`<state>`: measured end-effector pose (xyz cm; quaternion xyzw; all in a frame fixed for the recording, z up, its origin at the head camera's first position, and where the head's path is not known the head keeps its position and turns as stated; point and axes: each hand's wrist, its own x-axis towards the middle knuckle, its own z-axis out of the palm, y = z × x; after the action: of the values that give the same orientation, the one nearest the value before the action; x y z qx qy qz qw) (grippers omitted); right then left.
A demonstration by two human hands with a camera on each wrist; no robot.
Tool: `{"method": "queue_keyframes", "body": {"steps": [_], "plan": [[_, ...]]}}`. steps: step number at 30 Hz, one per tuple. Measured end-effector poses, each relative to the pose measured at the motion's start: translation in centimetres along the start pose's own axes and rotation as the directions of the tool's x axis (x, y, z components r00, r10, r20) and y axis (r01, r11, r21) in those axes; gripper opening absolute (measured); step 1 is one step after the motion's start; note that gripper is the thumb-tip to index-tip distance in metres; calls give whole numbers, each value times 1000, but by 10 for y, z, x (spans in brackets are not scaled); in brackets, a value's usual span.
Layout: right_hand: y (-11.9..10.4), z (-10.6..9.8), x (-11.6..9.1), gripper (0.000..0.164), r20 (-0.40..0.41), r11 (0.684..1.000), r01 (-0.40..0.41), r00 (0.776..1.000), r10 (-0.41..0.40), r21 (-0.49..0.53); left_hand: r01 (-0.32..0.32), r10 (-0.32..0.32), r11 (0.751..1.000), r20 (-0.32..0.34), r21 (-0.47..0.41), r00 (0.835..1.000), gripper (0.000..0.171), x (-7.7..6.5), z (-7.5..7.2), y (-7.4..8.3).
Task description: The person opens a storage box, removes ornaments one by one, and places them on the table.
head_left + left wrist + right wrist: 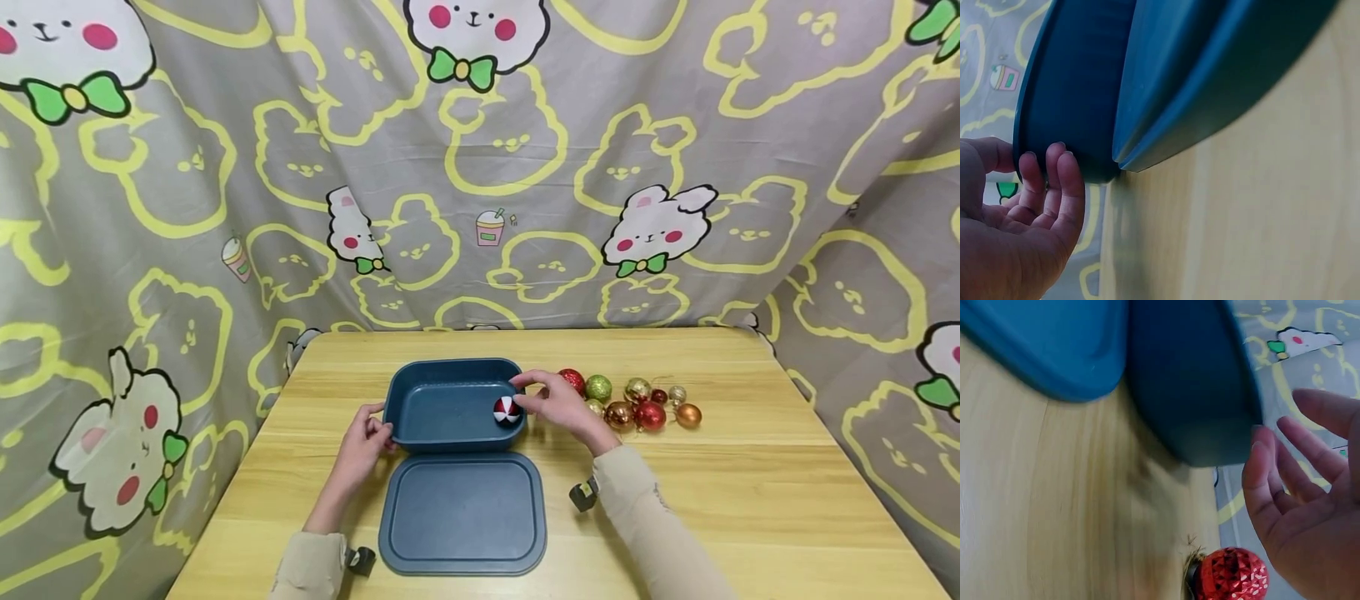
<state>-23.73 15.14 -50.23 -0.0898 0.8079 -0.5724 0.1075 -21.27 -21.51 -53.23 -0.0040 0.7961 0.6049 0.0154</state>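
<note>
A dark blue rectangular plastic box [450,446] stands uncovered on the table. Inside it, near the right wall, is a red and white Christmas ball [507,409]. My left hand [363,446] holds the box's left front corner; in the left wrist view its thumb is at the rim and the curled fingers are against the outer wall. Over the right rim reaches my right hand [558,402], close to the ball. In the right wrist view the right hand [1310,481] has loosely spread fingers with nothing visible between them.
The matching blue lid [462,514] lies flat in front of the box. Right of the box sit several Christmas balls, among them a green ball [598,387], a shiny red ball [649,415] and an orange ball [688,415]. A patterned curtain [540,167] hangs behind the wooden table [720,508].
</note>
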Motion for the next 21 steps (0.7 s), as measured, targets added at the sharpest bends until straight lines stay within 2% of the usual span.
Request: {"method": "queue_keyframes", "body": {"steps": [5, 10, 15, 21], "plan": [[1, 2, 5, 40, 16, 993, 34, 999, -32, -109, 2, -2, 1000, 0, -3, 1000, 43, 0, 0, 2], [1, 4, 8, 39, 38, 971, 99, 995, -93, -218, -2, 2, 1000, -3, -11, 1000, 42, 0, 0, 1], [-1, 7, 10, 43, 67, 936, 145, 989, -131, -321, -4, 4, 1000, -5, -5, 1000, 42, 1, 0, -1], [-4, 10, 15, 49, 114, 887, 167, 985, -129, -431, -9, 9, 1000, -3, -6, 1000, 42, 1, 1, -2]]}}
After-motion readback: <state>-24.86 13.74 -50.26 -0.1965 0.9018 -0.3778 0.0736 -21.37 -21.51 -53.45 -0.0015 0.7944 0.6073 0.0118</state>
